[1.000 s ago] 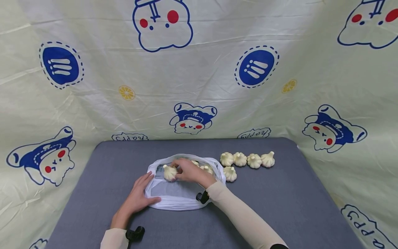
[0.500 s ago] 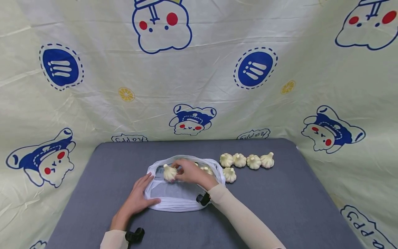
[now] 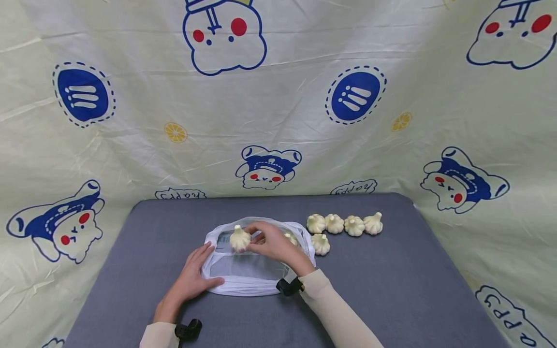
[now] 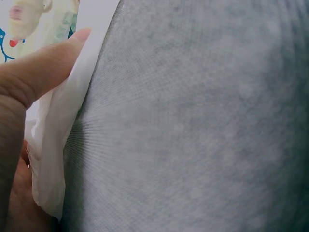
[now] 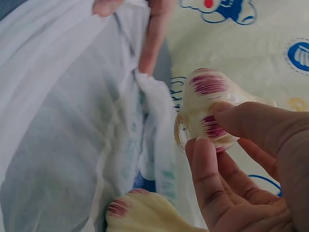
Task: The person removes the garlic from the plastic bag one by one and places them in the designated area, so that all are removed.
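1. On the grey table point(image 3: 391, 270), four garlic bulbs point(image 3: 344, 224) sit in a row to the right of the white mesh bag point(image 3: 243, 270), and a fifth point(image 3: 320, 244) lies just beside its rim.
2. The right hand point(image 3: 271, 244) pinches a garlic bulb point(image 3: 240, 238) over the bag's mouth.
3. The left hand point(image 3: 191, 280) grips the bag's near-left rim, thumb curled over it.
4. Only the right wrist view shows purple streaks on the held bulb and another bulb point(image 5: 145, 212) inside the bag.
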`<state>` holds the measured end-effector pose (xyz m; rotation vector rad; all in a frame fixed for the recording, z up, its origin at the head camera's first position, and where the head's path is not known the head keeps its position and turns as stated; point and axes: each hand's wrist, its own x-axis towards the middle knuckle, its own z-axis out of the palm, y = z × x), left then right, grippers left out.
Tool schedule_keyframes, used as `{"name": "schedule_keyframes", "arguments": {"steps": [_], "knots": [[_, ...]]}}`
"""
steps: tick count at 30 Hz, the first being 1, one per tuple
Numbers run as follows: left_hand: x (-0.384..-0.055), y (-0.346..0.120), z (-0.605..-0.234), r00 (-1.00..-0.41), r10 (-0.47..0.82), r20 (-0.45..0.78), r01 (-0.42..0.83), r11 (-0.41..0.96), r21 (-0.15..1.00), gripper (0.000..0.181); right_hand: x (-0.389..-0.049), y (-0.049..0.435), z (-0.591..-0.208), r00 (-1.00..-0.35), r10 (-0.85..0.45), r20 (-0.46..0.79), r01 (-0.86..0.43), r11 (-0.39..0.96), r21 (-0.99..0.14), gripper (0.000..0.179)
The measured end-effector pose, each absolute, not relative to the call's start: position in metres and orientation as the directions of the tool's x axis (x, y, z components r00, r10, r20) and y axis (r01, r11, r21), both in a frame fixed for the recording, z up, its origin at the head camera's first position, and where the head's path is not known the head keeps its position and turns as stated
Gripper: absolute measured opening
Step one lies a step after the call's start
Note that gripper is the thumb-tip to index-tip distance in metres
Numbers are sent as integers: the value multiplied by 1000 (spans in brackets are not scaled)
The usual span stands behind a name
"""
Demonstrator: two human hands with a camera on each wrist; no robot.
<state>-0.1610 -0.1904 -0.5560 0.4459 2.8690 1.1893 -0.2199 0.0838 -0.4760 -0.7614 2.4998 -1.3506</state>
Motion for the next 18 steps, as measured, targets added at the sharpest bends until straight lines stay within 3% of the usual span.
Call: {"name": "schedule_keyframes", "arguments": {"steps": [18], "knots": [[-159,-190,-552,-962,263,72,239,685,689,99,-188,126,-459,-937,-328,119,-261,429,-865,40]]}}
